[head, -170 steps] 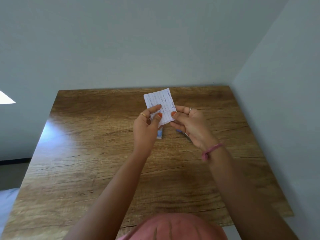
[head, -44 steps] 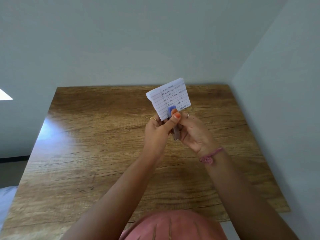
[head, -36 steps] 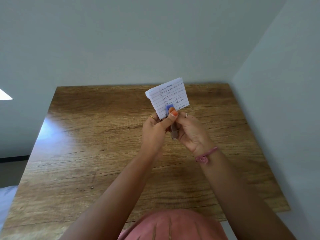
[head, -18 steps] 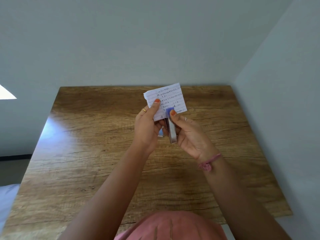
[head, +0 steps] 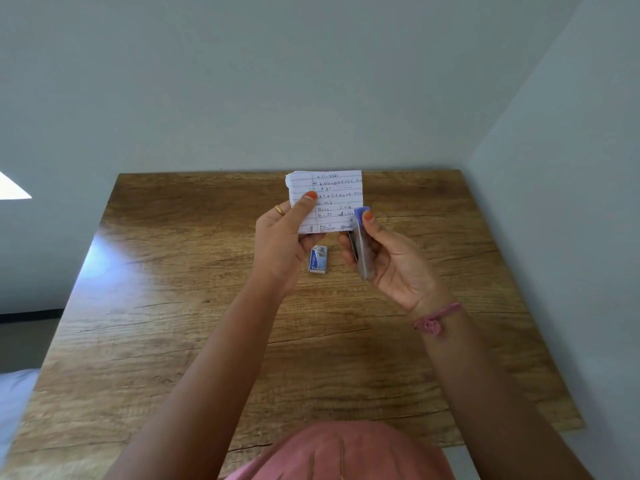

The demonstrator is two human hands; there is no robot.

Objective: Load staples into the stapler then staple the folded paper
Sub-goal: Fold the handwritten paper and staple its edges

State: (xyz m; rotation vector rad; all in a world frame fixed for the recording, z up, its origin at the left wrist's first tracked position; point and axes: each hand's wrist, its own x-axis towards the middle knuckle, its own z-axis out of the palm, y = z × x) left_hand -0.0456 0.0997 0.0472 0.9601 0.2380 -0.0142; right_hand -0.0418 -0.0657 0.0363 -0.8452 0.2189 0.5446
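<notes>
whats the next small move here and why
Probably bring the stapler back onto the paper's lower right edge, if another staple is wanted. The right hand grips the stapler just beside that edge, the left hand holds the paper up above the table, and no staple can be made out.

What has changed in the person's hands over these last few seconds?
The right hand picked up the small blue and silver stapler and brought it to the folded lined paper's right edge. The left hand still pinches the paper. The little staple box stayed on the wooden table.
</notes>
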